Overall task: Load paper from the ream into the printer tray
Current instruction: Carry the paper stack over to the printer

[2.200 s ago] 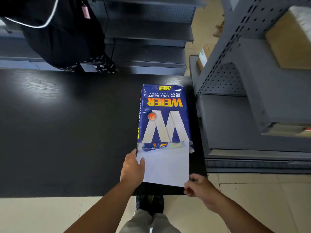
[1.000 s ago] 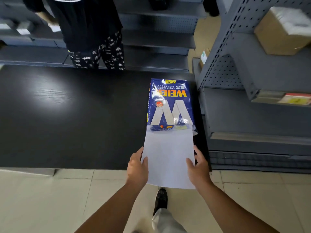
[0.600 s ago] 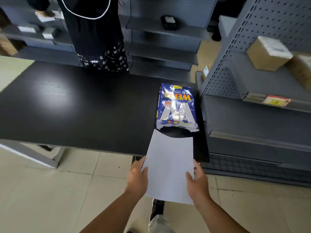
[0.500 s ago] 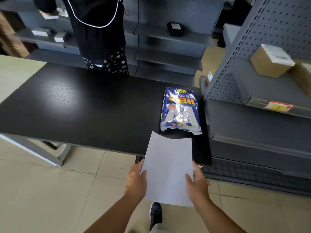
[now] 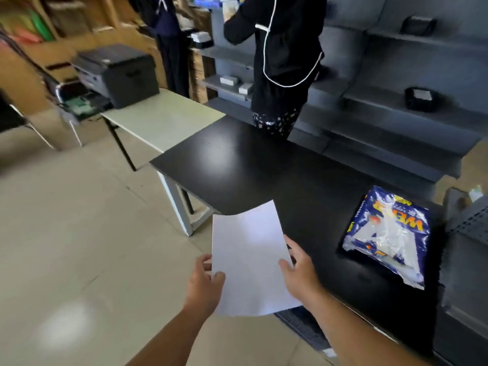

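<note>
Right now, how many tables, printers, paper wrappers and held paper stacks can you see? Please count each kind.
Tables: 2, black table and pale table
Printers: 1, printer
Ream wrappers: 1, blue wrapper
Held paper stacks: 1, white paper
Total: 5

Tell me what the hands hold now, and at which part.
A stack of white paper: left hand grips its left edge near the bottom, right hand its right edge.

paper (image 5: pixel 248 260): white, held flat | ream (image 5: pixel 388 233): blue, torn open, on black table (image 5: pixel 264 165)
</note>
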A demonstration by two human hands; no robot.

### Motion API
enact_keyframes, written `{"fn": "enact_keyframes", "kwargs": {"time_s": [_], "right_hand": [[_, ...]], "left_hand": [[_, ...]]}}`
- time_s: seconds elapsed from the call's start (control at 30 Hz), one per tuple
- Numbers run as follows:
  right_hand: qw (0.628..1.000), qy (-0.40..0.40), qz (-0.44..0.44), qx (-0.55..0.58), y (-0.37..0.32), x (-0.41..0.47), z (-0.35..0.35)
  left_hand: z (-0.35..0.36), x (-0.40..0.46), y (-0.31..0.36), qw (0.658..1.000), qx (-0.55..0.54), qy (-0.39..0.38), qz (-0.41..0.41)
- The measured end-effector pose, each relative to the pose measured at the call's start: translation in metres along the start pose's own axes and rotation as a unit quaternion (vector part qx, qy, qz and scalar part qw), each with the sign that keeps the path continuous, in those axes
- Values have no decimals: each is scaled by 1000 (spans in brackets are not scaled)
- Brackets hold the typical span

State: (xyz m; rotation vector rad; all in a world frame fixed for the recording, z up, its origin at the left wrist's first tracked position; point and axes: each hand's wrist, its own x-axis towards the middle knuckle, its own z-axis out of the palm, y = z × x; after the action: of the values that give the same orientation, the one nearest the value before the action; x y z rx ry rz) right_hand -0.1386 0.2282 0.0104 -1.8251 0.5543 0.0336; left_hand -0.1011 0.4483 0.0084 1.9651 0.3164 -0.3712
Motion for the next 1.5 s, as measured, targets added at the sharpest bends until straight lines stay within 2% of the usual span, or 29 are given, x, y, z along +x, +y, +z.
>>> {"fn": "enact_keyframes", "kwargs": {"time_s": [0.1,0.3,0.5,0.93,1.17,1.5], "right_hand": [[997,-63,-31,-23,-26,13,28],[983,-146,-102,-50,-63,24,84],[971,-210,-105,-54,-88,20,144],[951,-257,-136,-103,-141,14,278],[954,-240,-152,-96,-177,25,338],[948,-255,-161,-101,-210,63,408]], "left_hand": [[-30,-1,-7,997,-33,59,-26],[-77,-13,-17,985,-42,166,-22],[-127,-22,-43,971,-24,234,-34],[-245,5,-80,952,-89,286,-70],[-304,35,-77,953,-111,279,-44],[-359,94,-82,948,-106,298,-41]]}}
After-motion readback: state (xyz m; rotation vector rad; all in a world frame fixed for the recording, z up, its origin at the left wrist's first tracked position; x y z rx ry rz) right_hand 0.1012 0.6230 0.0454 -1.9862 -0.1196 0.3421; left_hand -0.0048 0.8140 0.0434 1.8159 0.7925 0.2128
